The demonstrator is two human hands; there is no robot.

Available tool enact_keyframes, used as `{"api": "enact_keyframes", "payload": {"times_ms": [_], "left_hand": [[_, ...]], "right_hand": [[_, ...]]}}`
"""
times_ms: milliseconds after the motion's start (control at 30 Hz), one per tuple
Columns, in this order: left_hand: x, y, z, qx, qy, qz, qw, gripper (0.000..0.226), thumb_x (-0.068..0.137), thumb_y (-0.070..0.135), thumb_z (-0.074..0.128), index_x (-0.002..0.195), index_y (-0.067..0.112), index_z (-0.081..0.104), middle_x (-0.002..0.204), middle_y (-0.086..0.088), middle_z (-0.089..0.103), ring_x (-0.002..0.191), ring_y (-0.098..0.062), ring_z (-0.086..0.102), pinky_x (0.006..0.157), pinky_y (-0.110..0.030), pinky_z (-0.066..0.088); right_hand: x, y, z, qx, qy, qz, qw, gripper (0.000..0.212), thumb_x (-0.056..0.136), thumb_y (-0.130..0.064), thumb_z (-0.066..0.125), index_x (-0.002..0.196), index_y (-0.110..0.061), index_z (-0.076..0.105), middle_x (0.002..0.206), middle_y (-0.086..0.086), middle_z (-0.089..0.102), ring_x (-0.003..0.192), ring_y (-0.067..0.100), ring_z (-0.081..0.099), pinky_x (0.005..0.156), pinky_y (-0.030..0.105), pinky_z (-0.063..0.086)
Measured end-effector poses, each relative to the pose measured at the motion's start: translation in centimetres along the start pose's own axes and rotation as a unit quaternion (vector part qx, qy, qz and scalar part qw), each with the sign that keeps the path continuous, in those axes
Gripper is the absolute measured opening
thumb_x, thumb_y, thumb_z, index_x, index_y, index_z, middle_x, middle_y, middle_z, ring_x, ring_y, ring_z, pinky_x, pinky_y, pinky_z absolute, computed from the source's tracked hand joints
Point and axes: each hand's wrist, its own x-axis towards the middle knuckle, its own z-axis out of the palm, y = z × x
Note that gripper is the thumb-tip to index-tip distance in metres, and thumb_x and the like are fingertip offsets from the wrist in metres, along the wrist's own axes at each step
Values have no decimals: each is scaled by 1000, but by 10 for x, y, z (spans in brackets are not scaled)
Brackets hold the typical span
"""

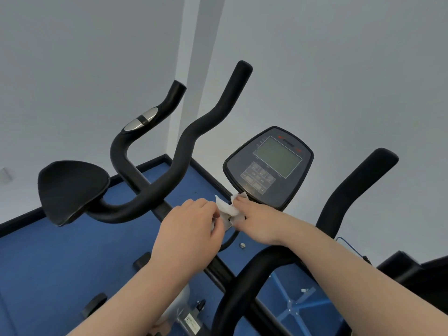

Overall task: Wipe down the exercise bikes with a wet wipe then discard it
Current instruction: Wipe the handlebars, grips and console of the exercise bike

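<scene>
A white wet wipe (pixel 226 209) is stretched between both hands just below the bike's console (pixel 269 166). My left hand (pixel 191 229) pinches its left end with curled fingers. My right hand (pixel 252 220) grips the right end, with the wipe bunched over its fingertips near the console's lower edge. The black exercise bike's handlebar (pixel 194 132) curves up to the left, and another black bar (pixel 242 277) loops under my right forearm.
A black padded armrest (pixel 70 190) sits at the left. A further black handle (pixel 351 192) rises at the right. Blue floor (pixel 60 258) lies below, grey walls stand behind, and a blue metal frame (pixel 291 306) is at the lower right.
</scene>
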Motion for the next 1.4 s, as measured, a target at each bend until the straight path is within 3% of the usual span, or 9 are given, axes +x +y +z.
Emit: {"api": "enact_keyframes", "payload": {"times_ms": [133, 333, 533, 733, 833, 933, 1100, 1233, 1400], "left_hand": [[0, 0, 1, 1, -2, 5, 1000, 23, 92, 37, 37, 93, 27, 58, 87, 12, 59, 75, -8, 50, 69, -26, 43], [0, -1, 1, -4, 3, 1, 1000, 23, 92, 38, 37, 92, 28, 58, 87, 13, 59, 76, -7, 50, 70, -26, 43], [0, -1, 3, -4, 13, 12, 1000, 21, 92, 36, 40, 88, 26, 59, 82, 11, 59, 72, -9, 51, 66, -28, 44], [0, 0, 0, -19, 22, 7, 1000, 19, 89, 28, 41, 82, 25, 58, 74, 11, 56, 67, -8, 47, 63, -26, 41], [-4, -3, -1, -53, 60, 9, 997, 20, 82, 24, 40, 77, 25, 59, 67, 12, 55, 61, -8, 48, 57, -27, 41], [-9, -5, -2, -91, 94, -4, 991, 20, 81, 23, 40, 78, 26, 59, 70, 14, 57, 62, -7, 50, 54, -20, 37], [-23, -16, 5, -106, 127, -22, 986, 16, 85, 13, 47, 85, 22, 60, 81, 14, 59, 66, -6, 50, 56, -20, 39], [-42, -21, 15, -119, 167, -32, 978, 33, 89, 21, 28, 98, 20, 59, 104, 12, 58, 95, 0, 50, 75, -18, 41], [-58, -16, 18, -137, 180, -104, 969, 34, 99, 25, 26, 120, 21, 51, 135, 11, 44, 123, 3, 34, 104, -19, 27]], "right_hand": [[-6, 4, -3, -10, -13, 13, 1000, 39, 96, -26, 43, 133, -17, 38, 119, 10, 55, 108, 29, 56, 92, 40, 44], [7, 2, 5, -37, 11, -8, 999, 33, 97, -26, 39, 127, -12, 36, 121, 4, 49, 95, 24, 53, 80, 35, 42], [6, 5, 2, -61, -2, 32, 998, 42, 96, -12, 38, 136, -8, 29, 97, 4, 50, 76, 20, 49, 64, 29, 39], [18, -12, 18, -36, 127, 25, 991, 5, 92, -7, 44, 91, -9, 49, 88, 8, 56, 68, 20, 49, 49, 26, 30], [8, -17, 25, -61, 160, 4, 985, 16, 91, -8, 49, 79, -12, 60, 74, 5, 54, 69, 22, 49, 46, 22, 28], [1, -21, 29, -44, 179, 12, 983, 36, 89, -8, 52, 56, -18, 44, 64, 4, 47, 64, 23, 48, 45, 23, 26], [-6, -24, 25, -59, 190, 5, 980, 16, 90, -11, 54, 74, -10, 53, 58, 1, 34, 52, 15, 36, 43, 22, 20], [-13, -29, 30, -84, 207, -20, 975, 10, 89, -9, 55, 87, -8, 64, 69, 3, 46, 66, 21, 46, 44, 21, 23], [-24, -48, 34, -130, 224, -93, 961, 10, 84, -5, 54, 80, -14, 57, 62, 2, 35, 54, 16, 34, 45, 24, 18]]}}
